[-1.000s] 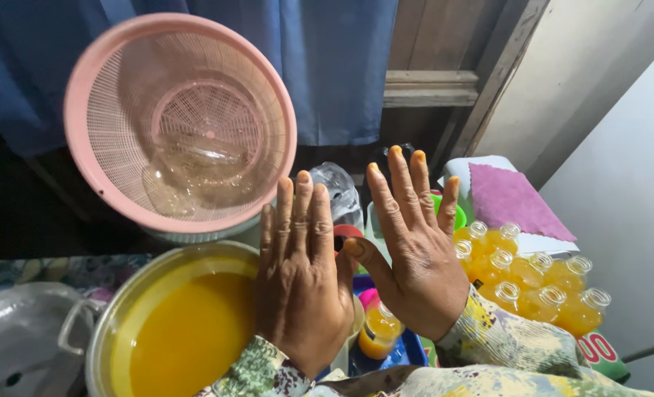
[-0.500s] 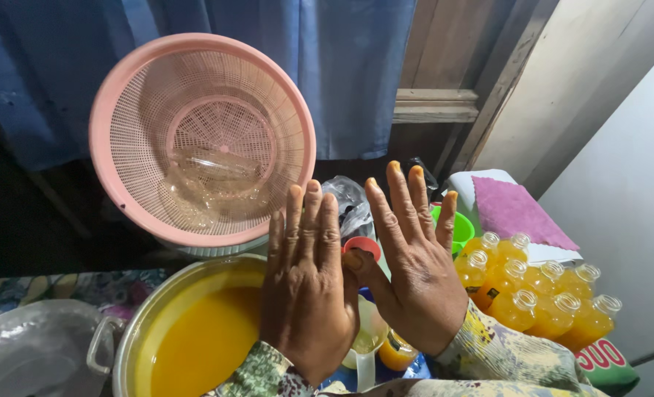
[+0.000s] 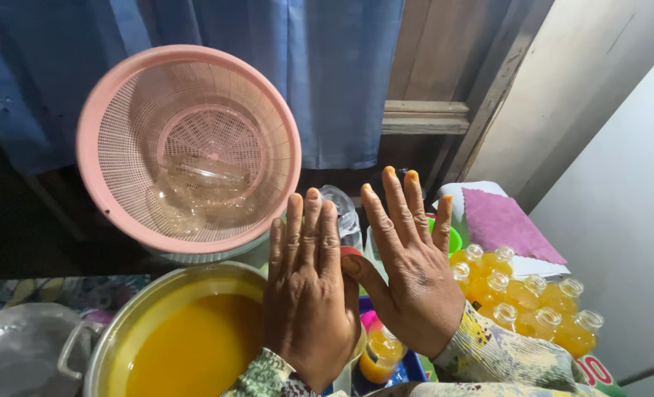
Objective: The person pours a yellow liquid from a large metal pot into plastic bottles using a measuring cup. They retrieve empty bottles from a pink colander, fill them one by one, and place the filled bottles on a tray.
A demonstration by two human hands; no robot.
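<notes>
My left hand (image 3: pixel 308 294) and my right hand (image 3: pixel 408 268) are raised side by side, backs towards me. The left hand's fingers lie together, the right hand's are spread, and neither holds anything. Their fingertips are stained yellow. Below the left hand stands a metal pot (image 3: pixel 132 323) filled with orange-yellow liquid (image 3: pixel 191 349). A small bottle of the same liquid (image 3: pixel 380 359) shows under my wrists.
A pink plastic colander (image 3: pixel 187 147) stands tilted behind the pot, with clear empty bottles (image 3: pixel 198 187) inside. Several filled bottles (image 3: pixel 533 301) lie at the right beside a purple cloth (image 3: pixel 505 224). A pot lid (image 3: pixel 18 356) sits at the lower left. A blue curtain (image 3: pixel 268 59) hangs behind.
The view has shifted, so the colander and pot sit further right in the picture. Both hands stay raised in the same pose, a little lower in the picture.
</notes>
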